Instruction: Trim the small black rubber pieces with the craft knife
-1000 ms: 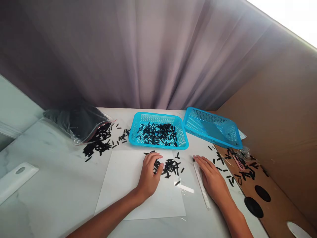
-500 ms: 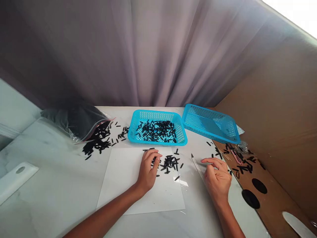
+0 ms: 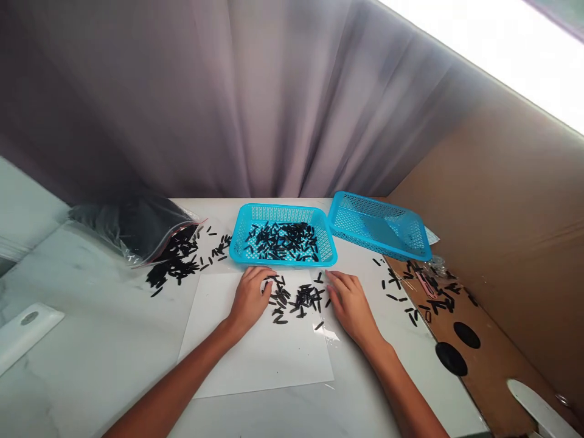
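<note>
Small black strips (image 3: 305, 298) lie in loose heaps on a white sheet (image 3: 255, 359). On the left of these heaps, my left hand (image 3: 250, 299) rests with curled fingers, thumb and fingertips near a few strips; whether it grips one is too small to tell. My right hand (image 3: 352, 301) is at the right of the heap, its thumb and fingers apart, with nothing visible between them. Just beyond both hands stands a blue basket (image 3: 332, 243) holding many black strips. The pen-like tool seen earlier is hidden or out of sight.
An empty-looking second blue basket (image 3: 401, 246) leans at the back right. At the left, an open plastic bag (image 3: 132, 228) spills black strips. Brown cardboard (image 3: 502, 371) on the right carries black discs (image 3: 451, 359), a pink item (image 3: 426, 285) and scattered strips. A white object (image 3: 27, 334) lies far left.
My right hand has moved left to the strips, and strips now show where it was. My left hand has shifted left and back, uncovering part of the heap. The view has shifted slightly.
</note>
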### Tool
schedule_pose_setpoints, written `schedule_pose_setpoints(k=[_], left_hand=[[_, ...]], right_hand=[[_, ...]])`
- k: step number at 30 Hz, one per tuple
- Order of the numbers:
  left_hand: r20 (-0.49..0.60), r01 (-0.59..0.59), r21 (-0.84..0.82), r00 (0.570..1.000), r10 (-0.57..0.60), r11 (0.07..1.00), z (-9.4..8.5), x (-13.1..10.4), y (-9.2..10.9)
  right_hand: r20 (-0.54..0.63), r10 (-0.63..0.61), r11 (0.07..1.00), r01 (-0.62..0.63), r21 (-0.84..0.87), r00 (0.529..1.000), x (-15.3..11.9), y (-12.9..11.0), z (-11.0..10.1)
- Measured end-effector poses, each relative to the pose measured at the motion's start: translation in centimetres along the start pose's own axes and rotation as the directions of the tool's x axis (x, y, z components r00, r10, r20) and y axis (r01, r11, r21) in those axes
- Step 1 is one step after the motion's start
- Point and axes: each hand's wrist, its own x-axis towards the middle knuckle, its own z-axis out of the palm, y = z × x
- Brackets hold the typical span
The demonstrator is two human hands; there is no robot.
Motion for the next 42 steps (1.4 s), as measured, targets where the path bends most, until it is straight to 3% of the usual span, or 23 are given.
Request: schedule_pose_setpoints(k=[5, 13, 22, 27, 32, 37, 42], left_hand=[[0.066, -0.07, 0.012, 0.995, 0.069, 0.997, 0.0, -0.2, 0.6], [0.246, -0.126, -0.038, 0.96, 0.131, 0.991, -1.1, -0.2, 2.5], [0.402, -0.23, 0.0, 0.891, 0.21, 0.973, 1.1, -1.5, 3.9], [0.418, -0.221, -0.015, 0.884, 0.207, 0.975, 1.9, -0.6, 4.3], [0.409, -0.134, -0.112, 0.897, 0.168, 0.985, 2.5, 0.4, 3.8], [0.345, 0.113, -0.271, 0.938, -0.013, 0.956, 2.4, 0.6, 3.0], [0.333, 0.314, -0.454, 0.928, -0.168, 0.834, 2.5, 1.1, 2.6]], right_hand=[[0.175, -0.064, 0.998, 0.059, 0.036, 0.982, 1.8, 0.5, 0.9], [0.294, -0.058, 0.996, 0.033, 0.088, 0.954, 3.0, -0.1, 0.1], [0.201, 0.0, 0.987, -0.032, 0.158, 0.98, -0.9, -5.0, 2.4], [0.181, 0.041, 0.981, -0.074, 0.181, 0.983, -0.5, -5.5, 3.6], [0.139, 0.092, 0.946, -0.13, 0.298, 0.986, 0.2, -5.6, 3.3], [0.074, 0.211, 0.873, -0.222, 0.435, 0.975, 0.3, -6.2, 1.5], [0.092, 0.332, 0.683, -0.307, 0.663, 0.939, 1.0, -7.9, 0.6]])
